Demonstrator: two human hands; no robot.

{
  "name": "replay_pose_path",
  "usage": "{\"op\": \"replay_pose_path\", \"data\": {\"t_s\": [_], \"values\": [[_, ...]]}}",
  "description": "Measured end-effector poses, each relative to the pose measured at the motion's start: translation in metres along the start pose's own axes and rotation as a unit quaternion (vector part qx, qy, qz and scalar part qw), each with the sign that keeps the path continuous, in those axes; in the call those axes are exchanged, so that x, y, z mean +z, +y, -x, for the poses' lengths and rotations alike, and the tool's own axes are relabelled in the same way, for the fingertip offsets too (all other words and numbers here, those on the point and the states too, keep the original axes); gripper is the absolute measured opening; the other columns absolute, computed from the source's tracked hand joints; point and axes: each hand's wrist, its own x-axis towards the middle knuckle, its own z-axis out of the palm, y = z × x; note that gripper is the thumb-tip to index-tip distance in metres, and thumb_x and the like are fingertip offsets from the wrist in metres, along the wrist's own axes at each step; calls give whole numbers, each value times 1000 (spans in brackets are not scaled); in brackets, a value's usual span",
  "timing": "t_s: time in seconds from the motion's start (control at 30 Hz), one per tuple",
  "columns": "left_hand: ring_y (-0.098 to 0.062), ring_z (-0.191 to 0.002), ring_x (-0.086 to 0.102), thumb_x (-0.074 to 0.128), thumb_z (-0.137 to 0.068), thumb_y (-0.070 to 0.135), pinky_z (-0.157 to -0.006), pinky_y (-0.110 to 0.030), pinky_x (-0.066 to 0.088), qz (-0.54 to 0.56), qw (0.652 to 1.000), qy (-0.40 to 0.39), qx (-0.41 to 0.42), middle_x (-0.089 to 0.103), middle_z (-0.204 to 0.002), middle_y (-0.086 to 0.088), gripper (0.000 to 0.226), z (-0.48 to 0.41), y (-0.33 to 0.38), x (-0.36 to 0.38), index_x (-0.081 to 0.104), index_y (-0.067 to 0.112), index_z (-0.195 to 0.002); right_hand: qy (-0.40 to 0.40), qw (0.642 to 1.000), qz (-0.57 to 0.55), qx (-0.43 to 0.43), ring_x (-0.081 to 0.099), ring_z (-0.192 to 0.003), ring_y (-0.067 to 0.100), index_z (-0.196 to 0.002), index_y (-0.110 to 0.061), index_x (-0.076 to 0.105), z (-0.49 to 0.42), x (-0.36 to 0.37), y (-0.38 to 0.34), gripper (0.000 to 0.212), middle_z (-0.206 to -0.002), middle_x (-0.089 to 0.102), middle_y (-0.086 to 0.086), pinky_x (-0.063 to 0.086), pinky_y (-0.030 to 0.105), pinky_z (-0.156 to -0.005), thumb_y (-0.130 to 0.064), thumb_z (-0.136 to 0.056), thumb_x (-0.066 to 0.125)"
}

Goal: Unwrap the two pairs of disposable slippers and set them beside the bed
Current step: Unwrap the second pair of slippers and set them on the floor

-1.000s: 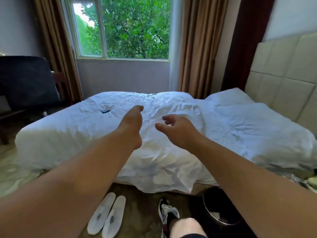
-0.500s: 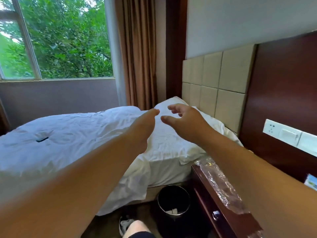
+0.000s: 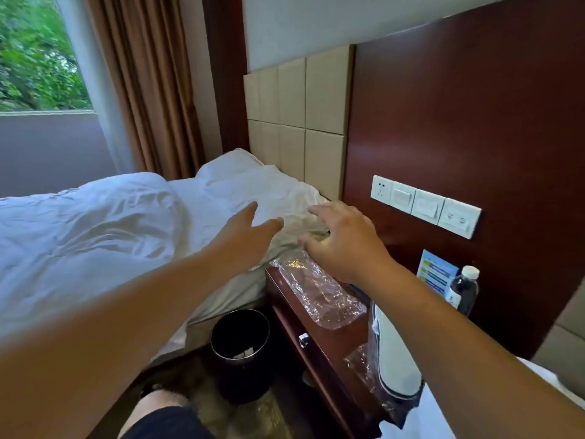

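Slippers [image 3: 395, 359], white and partly sheathed in clear plastic, lie at the near right end of the dark wooden bench [image 3: 340, 342]. Only one white shape shows, so whether it is a stacked pair cannot be told. One empty clear wrapper [image 3: 319, 296] lies along the far part of the bench.

Both arms reach forward. The left hand [image 3: 250, 236] hangs over the edge of the bed [image 3: 95, 232], fingers straight and thumb apart, holding nothing. The right hand [image 3: 345, 242] is spread, fingers slightly bent, above the wrapper's far end, gripping nothing. Whether its thumb touches the plastic cannot be told.

One blue card [image 3: 435, 274] stands against the wall panel, its print too small to read, with one water bottle [image 3: 463, 289] just to its right. The wall strip [image 3: 424, 204] has four white plates. One black bin [image 3: 218, 331] stands on the floor between bed and bench.
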Motion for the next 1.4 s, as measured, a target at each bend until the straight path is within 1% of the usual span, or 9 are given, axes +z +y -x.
{"op": "replay_pose_path", "data": {"t_s": [0.1, 0.27, 0.37, 0.47, 0.77, 1.03, 1.17, 1.27, 1.4], "values": [[7, -91, 63, 58, -89, 55, -66, -10, 45, -45, 998, -23, 46, 38, -152, 12, 75, 2, 2, 28, 24, 38, -154, 0, 999, 8, 36, 46, -124, 26, -138, -30, 51, 16, 3, 36, 58, -136, 53, 1, 33, 43, -103, -52, -85, 62], [27, -44, 44, 62, -92, 46, -38, 2, 32, -28, 993, -81, 84, 43, -134, 17, 72, 8, 2, 67, 27, 35, -153, -17, 989, 27, 148, 47, -119, 26, -136, -31, 51, 46, 22, 103, 62, -136, 51, 0, 45, 47, -95, -54, -79, 60], [31, -87, 50, 60, -92, 48, -71, 3, 39, -78, 984, -96, 128, 29, -158, 8, 71, 5, -10, 80, 25, 37, -153, -77, 969, 71, 222, 43, -124, 30, -143, -26, 43, 67, 47, 137, 72, -141, 45, 5, 46, 50, -96, -55, -79, 59], [-9, -141, 31, 55, -90, 57, -114, -35, 28, -179, 961, -128, 165, 11, -163, 17, 74, 3, -29, 84, 14, 50, -152, -126, 948, 101, 273, 38, -130, 31, -146, -24, 36, 91, 81, 155, 79, -145, 37, 8, 42, 48, -97, -58, -80, 62], [-5, -133, 38, 40, -79, 80, -112, -41, 24, -291, 904, -187, 251, -2, -161, 28, 77, -9, -58, 74, 6, 62, -145, -221, 867, 113, 431, 21, -137, 46, -154, -25, 2, 121, 147, 179, 100, -159, -12, 15, 43, 52, -101, -46, -80, 65], [-14, -149, 11, 46, -87, 68, -116, -41, 17, -319, 889, -179, 276, -1, -163, 21, 75, -15, -66, 62, 12, 52, -151, -116, 863, 115, 477, 37, -126, 39, -153, -26, 11, 112, 143, 181, 100, -151, 13, 14, 44, 49, -99, -52, -71, 62], [-15, -149, 12, 52, -91, 60, -116, -39, 15, -322, 891, -180, 264, 5, -164, 15, 74, -17, -71, 62, 14, 48, -152, 38, 897, -100, 429, 51, -114, 27, -146, -28, 30, 83, 129, 150, 84, -136, 41, 3, 50, 44, -86, -36, -70, 66], [-15, -144, 27, 57, -89, 59, -111, -34, 24, -288, 920, -155, 217, 23, -160, 13, 75, -21, -74, 62, 17, 47, -151, 67, 803, -441, 394, 63, -91, 21, -116, -25, 59, 61, 115, 112, 52, -106, 65, -3, 52, 35, -71, -7, -68, 55], [-8, -130, 41, 58, -82, 62, -97, -27, 29, -243, 950, -109, 160, 29, -158, 10, 82, -36, -71, 49, 18, 45, -151, 22, 740, -575, 350, 70, -81, 28, -103, -15, 69, 36, 109, 64, 31, -92, 75, 8, 57, 34, -65, 5, -80, 64]]}}
